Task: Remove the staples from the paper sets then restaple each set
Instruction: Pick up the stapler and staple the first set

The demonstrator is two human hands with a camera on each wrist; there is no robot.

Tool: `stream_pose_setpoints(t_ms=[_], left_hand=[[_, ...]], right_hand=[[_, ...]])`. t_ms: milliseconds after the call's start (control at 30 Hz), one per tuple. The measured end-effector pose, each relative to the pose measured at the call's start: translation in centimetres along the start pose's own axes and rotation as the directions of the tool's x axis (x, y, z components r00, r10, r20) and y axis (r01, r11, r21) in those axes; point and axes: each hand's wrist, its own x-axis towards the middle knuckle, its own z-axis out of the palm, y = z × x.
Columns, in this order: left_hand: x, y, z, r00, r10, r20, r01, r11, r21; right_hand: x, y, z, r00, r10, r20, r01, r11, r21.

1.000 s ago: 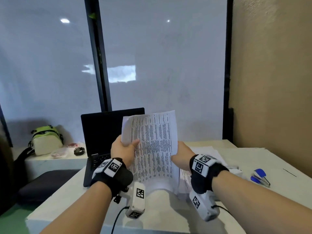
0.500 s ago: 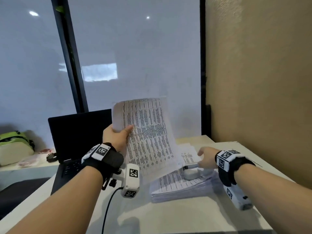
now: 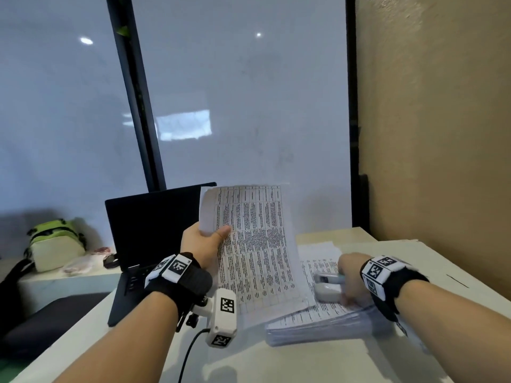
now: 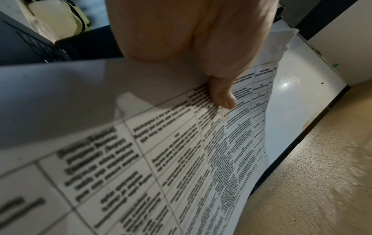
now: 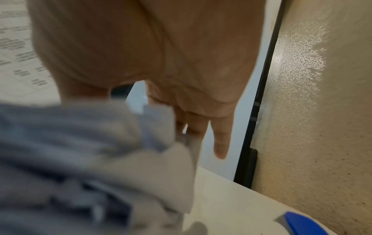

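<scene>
Here, the left hand (image 3: pixel 203 243) pinches a paper set (image 3: pixel 255 244) at its left edge, thumb (image 4: pixel 222 97) flat on the printed face, other fingers behind the sheets. The set is thin white paper, covered in a ruled table of small black text; it stands nearly upright above the table (image 3: pixel 290 360), long axis vertical, printed side toward the camera, top left corner curling back, lower edge bowing toward the stack of papers (image 3: pixel 318 324). That stack lies flat on the pale, smooth tabletop, edges fanned and uneven. The right hand (image 3: pixel 352 277) rests on the stack, fingers curled round a white stapler (image 3: pixel 327 286), a rounded plastic body lying along the stack with its nose pointing left toward the held set. In the right wrist view the little finger (image 5: pixel 220 147) sticks out straight; a blue plastic tool (image 5: pixel 302 222) sits at the lower right. Behind: matte black laptop (image 3: pixel 154 225), open; rough tan wall (image 3: pixel 442 134).
</scene>
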Motion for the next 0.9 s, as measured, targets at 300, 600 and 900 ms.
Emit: stream_pose_setpoints(t_ms=[300, 600, 900], left_hand=[[-0.1, 1.2, -3.6, 0.993, 0.055, -0.105, -0.042, 0.992, 0.12], [-1.1, 2.5, -7.5, 0.99, 0.049, -0.13, -0.039, 0.996, 0.078], [-1.5, 1.5, -8.3, 0.99, 0.029, -0.135, -0.024, 0.999, 0.04]], right_hand=[[-0.6, -5.0, -5.9, 0.937, -0.064, -0.342, 0.196, 0.91, 0.365], [-2.1, -9.1, -8.9, 0.935, -0.154, -0.32, 0.28, 0.874, 0.396], [-0.1, -9.6, -0.8, 0.991, -0.093, -0.099, 0.11, 0.975, 0.193]])
